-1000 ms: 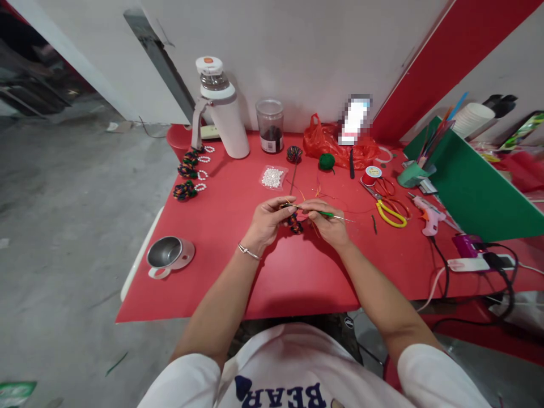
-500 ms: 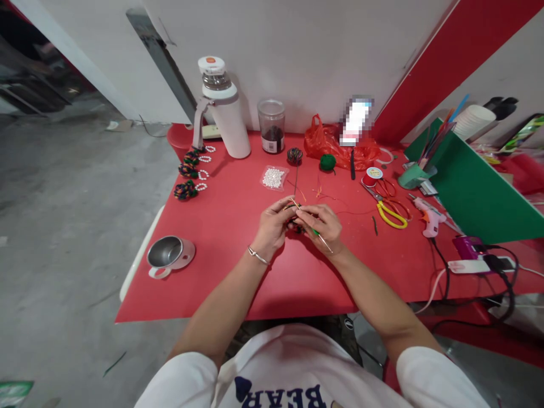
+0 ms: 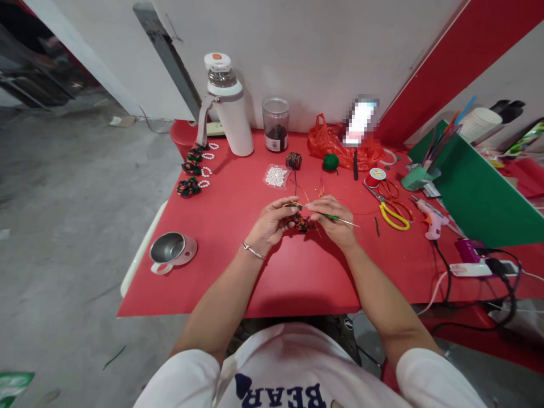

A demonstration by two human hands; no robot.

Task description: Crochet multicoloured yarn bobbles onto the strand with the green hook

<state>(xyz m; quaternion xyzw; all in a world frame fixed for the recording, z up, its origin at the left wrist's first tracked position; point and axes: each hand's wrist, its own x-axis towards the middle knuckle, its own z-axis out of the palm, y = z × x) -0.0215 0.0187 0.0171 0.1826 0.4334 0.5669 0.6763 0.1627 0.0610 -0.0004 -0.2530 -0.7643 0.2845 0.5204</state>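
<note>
Between the fingers of my left hand (image 3: 272, 224) is a dark multicoloured piece of crochet (image 3: 301, 221), part of it covered by the fingers. My right hand (image 3: 334, 220) grips a crochet hook (image 3: 340, 219) with a green handle, its metal end pointing out to the right. The hook's other end lies by the crochet's top edge. Dark yarn runs up from the work to a variegated yarn ball (image 3: 293, 161). A packet of white beads (image 3: 276, 176) lies just beyond my left hand, and a green yarn ball (image 3: 330, 162) sits farther back.
Several finished yarn pieces with bead loops (image 3: 190, 186) line the left edge, above a metal cup (image 3: 173, 250). A white flask (image 3: 233, 119) and a jar (image 3: 276, 127) stand behind. On the right are yellow-handled scissors (image 3: 393, 215), red thread (image 3: 375, 177) and a pink glue gun (image 3: 430, 218).
My right hand has moved right, away from the left, and the hook has turned flatter. More of the crochet shows between the hands. The camera view has shifted slightly.
</note>
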